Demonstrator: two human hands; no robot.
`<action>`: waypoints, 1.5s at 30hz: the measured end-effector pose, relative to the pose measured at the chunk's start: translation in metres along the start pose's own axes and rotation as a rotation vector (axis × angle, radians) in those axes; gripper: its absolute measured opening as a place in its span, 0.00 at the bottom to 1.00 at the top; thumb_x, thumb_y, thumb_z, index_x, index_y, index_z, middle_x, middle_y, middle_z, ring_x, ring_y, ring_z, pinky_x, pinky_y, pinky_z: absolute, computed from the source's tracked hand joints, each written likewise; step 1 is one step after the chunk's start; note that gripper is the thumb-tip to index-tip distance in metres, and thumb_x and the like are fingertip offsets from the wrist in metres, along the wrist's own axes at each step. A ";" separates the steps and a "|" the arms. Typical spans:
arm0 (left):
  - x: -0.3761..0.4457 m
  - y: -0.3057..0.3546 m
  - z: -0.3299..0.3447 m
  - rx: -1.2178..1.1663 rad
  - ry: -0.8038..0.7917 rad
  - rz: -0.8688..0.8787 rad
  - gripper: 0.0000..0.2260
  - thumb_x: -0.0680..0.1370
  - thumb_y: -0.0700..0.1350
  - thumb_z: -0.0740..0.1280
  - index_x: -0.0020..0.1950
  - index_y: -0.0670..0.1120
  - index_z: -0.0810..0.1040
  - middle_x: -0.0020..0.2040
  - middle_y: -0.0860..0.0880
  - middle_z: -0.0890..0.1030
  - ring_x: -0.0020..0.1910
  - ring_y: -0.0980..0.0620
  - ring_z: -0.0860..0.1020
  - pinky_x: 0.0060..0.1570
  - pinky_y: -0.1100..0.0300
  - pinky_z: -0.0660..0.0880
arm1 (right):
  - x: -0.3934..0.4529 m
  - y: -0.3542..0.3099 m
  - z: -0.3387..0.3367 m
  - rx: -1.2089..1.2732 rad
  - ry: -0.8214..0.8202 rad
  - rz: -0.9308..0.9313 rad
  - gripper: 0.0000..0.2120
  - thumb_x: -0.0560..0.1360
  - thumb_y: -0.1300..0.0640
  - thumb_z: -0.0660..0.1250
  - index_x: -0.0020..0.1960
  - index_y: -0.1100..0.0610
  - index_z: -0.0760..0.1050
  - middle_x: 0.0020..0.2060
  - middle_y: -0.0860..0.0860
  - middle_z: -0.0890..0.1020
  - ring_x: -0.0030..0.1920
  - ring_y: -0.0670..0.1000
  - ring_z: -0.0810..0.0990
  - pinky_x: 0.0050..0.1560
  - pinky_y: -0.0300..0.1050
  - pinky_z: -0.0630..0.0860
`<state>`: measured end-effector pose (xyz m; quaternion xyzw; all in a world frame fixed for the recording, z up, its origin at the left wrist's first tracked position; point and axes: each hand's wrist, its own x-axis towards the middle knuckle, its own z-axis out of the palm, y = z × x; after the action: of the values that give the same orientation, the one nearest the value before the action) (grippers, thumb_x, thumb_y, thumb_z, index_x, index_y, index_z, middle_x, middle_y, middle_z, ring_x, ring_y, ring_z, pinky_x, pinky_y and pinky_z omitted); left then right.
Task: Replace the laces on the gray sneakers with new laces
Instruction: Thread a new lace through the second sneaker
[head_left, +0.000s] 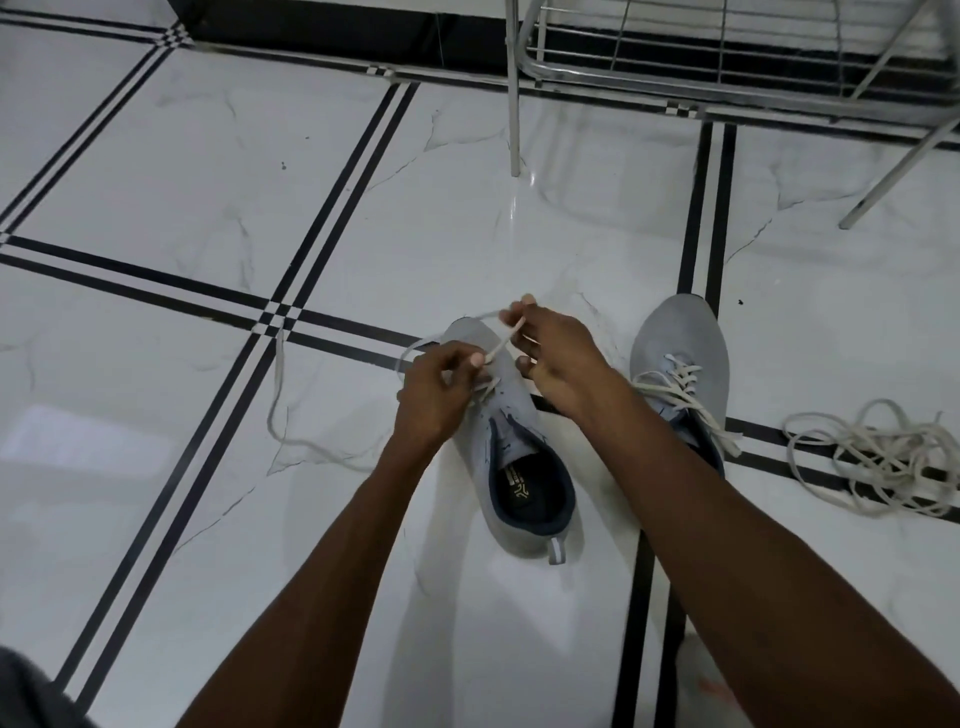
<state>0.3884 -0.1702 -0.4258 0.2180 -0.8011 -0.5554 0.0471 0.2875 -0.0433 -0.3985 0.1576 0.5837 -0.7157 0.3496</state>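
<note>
Two gray sneakers stand on the white marble-patterned floor (208, 182), toes pointing away from me. Nearest is the sneaker I am working on (511, 457): gray upper, dark blue lining, a printed insole visible through the open collar, a pull tab at the heel. Its eyelets are mostly bare; only the row nearest the toe carries lace. My left hand (434, 387) sits over the left side of its forefoot, fingers curled, thumb and fingertips pinching the new lace (497, 347) close to the eyelets. My right hand (558, 353) is above the toe, pinching the same pale lace higher up, so a short run is drawn taut between both hands. The free end trails off to the left across a black tile stripe. The second sneaker (680, 358) stands just right of my right forearm, fully laced in cream. A tangled heap of laces (878, 457) lies near the floor's right edge. Beyond, a metal rack (675, 78) stands at the far edge.
</note>
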 end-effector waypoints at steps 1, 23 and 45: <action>-0.004 -0.004 -0.002 -0.061 0.081 -0.091 0.09 0.83 0.46 0.66 0.50 0.45 0.84 0.46 0.53 0.85 0.47 0.59 0.82 0.48 0.62 0.78 | 0.001 -0.005 0.000 0.189 0.017 0.045 0.09 0.82 0.51 0.64 0.49 0.53 0.81 0.43 0.46 0.85 0.44 0.47 0.78 0.41 0.42 0.68; 0.022 0.037 -0.014 -0.245 -0.041 -0.156 0.11 0.80 0.45 0.71 0.58 0.39 0.83 0.46 0.47 0.87 0.42 0.51 0.84 0.41 0.63 0.81 | -0.008 0.035 0.011 -1.060 -0.186 -0.401 0.12 0.83 0.60 0.55 0.56 0.56 0.78 0.48 0.54 0.82 0.48 0.53 0.80 0.45 0.44 0.72; -0.016 0.007 -0.010 0.012 0.074 0.094 0.06 0.79 0.47 0.73 0.47 0.46 0.87 0.40 0.52 0.86 0.41 0.55 0.85 0.46 0.58 0.81 | -0.003 0.009 0.004 0.141 0.040 0.006 0.07 0.79 0.57 0.69 0.52 0.59 0.83 0.44 0.50 0.86 0.37 0.44 0.77 0.33 0.37 0.66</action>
<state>0.4040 -0.1700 -0.4128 0.2007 -0.8115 -0.5393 0.1014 0.2966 -0.0470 -0.4015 0.1980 0.5381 -0.7507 0.3282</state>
